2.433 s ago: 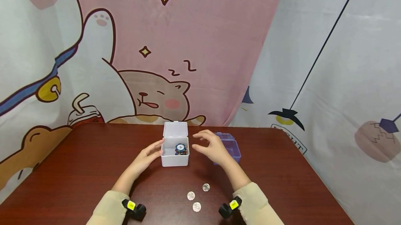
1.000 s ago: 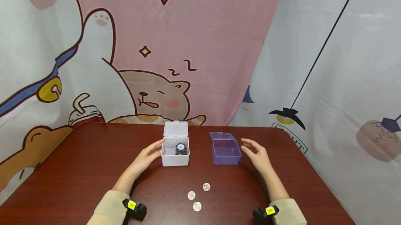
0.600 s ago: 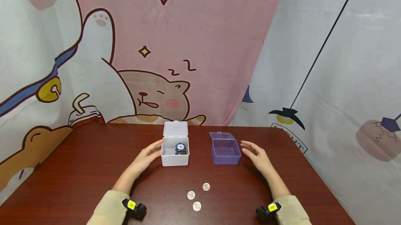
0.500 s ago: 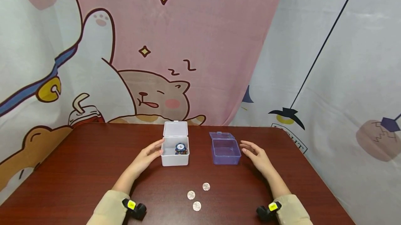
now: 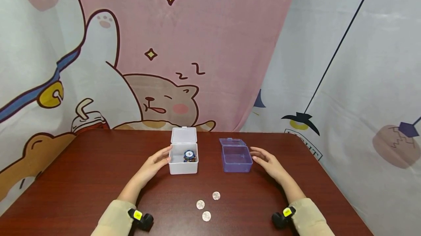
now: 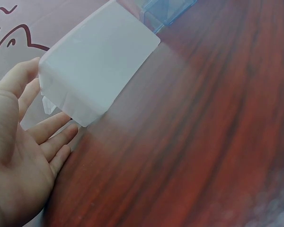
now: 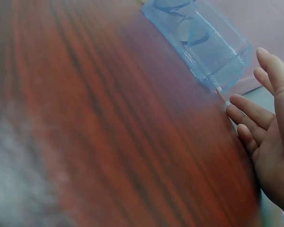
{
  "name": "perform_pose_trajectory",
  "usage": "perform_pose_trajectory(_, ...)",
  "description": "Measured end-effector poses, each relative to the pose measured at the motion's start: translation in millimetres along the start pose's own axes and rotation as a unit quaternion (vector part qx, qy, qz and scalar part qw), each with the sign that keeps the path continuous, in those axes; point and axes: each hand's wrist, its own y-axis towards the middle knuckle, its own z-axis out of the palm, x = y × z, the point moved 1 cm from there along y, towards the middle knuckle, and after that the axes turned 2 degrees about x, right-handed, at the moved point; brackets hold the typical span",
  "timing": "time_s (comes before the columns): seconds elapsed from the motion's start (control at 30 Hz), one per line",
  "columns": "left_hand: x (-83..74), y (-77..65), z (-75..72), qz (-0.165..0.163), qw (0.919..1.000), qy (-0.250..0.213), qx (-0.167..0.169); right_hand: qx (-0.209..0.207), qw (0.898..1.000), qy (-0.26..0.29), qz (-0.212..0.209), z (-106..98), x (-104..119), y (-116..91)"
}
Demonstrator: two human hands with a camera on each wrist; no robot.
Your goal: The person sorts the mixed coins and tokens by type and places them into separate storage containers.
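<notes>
In the head view a white plastic box (image 5: 183, 169) stands with its lid raised. A stack of poker chips (image 5: 189, 155), blue on top, sits inside it. My left hand (image 5: 152, 164) touches the box's left side, thumb and fingers spread loosely. To the right, a translucent purple box (image 5: 237, 168) also has its lid tipped back, and nothing shows inside. Beside its right wall is my right hand (image 5: 272, 166), fingers relaxed and holding nothing. The right wrist view has the fingertips (image 7: 236, 99) close to the corner of that box, which looks blue there.
Nearer the front, three small, round, pale shiny discs lie on the brown wooden table (image 5: 82, 192): one disc (image 5: 216, 195), a second disc (image 5: 200, 204) and a third disc (image 5: 206, 216). A printed cloth backdrop (image 5: 230, 46) hangs behind the table's back edge.
My right hand went from beside the white box over to the far side of the purple box, then shifted slightly left, closer to it. My left hand and the boxes stayed put.
</notes>
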Motion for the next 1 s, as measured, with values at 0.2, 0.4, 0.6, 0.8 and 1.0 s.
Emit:
perform_pose_trajectory(0.2,-2.0,-0.5,1.1,0.002,1.0,0.003,0.001,0.023,1.0,-0.008,0.02,-2,3,2)
perform_pose_trajectory(0.4,-6.6,-2.2,2.3,0.005,1.0,0.002,0.003,0.027,0.999,-0.009,0.015,-2,3,2)
perform_pose_trajectory(0.6,-22.8,-6.6,3.5,0.012,0.9999,0.003,0.009,0.029,1.0,0.0,0.008,0,4,2)
perform_pose_trajectory(0.8,-14.4,-4.5,2.6,0.011,0.9999,0.001,0.011,0.021,1.0,-0.013,0.004,0,4,2)
perform_pose_trajectory(1.0,-3.8,-1.2,0.8,0.017,0.9998,-0.004,0.011,0.013,1.0,-0.025,0.011,0,4,3)
